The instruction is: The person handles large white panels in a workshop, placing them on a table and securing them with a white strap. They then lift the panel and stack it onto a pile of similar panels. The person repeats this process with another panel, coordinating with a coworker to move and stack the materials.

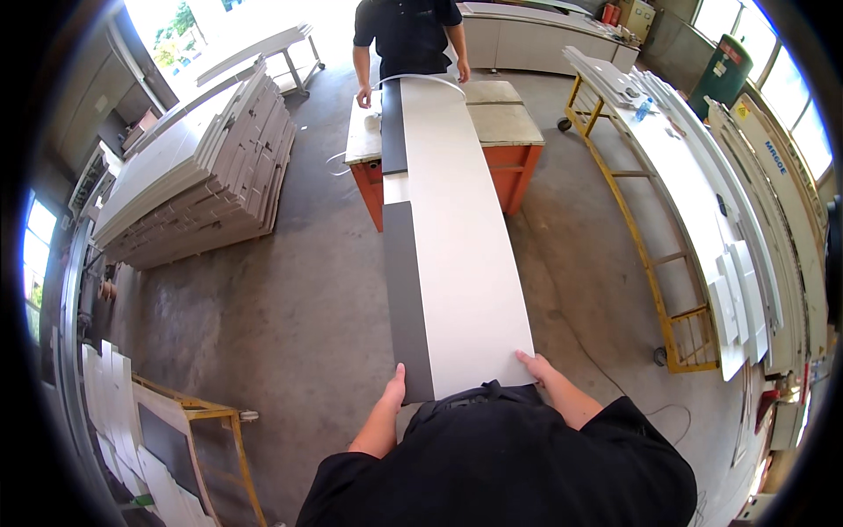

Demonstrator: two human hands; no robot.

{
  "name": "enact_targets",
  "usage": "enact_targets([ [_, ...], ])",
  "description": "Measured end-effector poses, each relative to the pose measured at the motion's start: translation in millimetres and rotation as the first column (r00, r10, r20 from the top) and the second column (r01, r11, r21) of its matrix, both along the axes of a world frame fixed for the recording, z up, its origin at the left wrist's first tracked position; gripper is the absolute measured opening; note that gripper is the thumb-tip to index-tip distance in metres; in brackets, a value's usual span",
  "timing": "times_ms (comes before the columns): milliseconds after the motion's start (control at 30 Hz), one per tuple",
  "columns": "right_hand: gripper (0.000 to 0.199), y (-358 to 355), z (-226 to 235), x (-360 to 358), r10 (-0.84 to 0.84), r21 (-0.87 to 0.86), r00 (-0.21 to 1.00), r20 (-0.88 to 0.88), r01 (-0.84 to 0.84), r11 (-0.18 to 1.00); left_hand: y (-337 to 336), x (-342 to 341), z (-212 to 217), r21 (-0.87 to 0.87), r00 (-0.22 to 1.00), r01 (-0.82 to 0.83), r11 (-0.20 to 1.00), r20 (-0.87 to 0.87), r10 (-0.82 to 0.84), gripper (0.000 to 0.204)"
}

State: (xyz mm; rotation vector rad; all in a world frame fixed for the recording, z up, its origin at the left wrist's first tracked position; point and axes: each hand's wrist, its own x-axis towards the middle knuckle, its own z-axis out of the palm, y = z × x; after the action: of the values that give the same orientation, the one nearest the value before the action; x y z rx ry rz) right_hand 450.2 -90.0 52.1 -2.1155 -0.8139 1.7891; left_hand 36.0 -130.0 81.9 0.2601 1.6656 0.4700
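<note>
A long white panel (457,237) with a dark grey side edge runs from my chest toward an orange work table (514,149) far ahead. My left hand (393,389) grips its near left corner on the dark edge. My right hand (536,364) holds the near right corner, fingers lying on the white face. At the far end another person in a black shirt (408,31) stands at the table, one hand (363,95) on the tabletop and the other (463,74) by the panel's end.
A tall stack of white boards (202,176) lies on the concrete floor at the left. A yellow rack (654,255) loaded with white panels runs along the right. More white panels lean on a yellow cart (189,439) at the lower left. Counters stand at the back.
</note>
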Motion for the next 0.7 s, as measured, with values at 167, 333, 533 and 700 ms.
enact_targets([
  [167, 0.076, -0.4, -2.8, 0.2, 0.003, 0.013, 1.000, 0.003, -0.003, 1.000, -0.4, 2.0, 6.6, 0.018, 1.000, 0.002, 1.000, -0.006, -0.002, 0.088],
  [333, 0.079, -0.8, -4.9, 2.6, 0.001, 0.016, 1.000, 0.008, -0.001, 1.000, -3.0, -6.3, -34.2, 0.020, 1.000, 0.009, 1.000, 0.023, -0.010, 0.089],
  [533, 0.081, 0.9, 18.7, -7.9, -0.001, 0.024, 1.000, -0.010, 0.001, 1.000, -7.6, -13.1, -51.8, 0.045, 0.997, 0.002, 0.999, 0.075, -0.006, 0.090],
  [700, 0.081, -0.1, 10.1, -2.8, -0.002, 0.010, 1.000, 0.013, 0.001, 1.000, -4.8, -11.9, -50.0, 0.048, 0.998, 0.041, 0.998, 0.052, -0.043, 0.089],
])
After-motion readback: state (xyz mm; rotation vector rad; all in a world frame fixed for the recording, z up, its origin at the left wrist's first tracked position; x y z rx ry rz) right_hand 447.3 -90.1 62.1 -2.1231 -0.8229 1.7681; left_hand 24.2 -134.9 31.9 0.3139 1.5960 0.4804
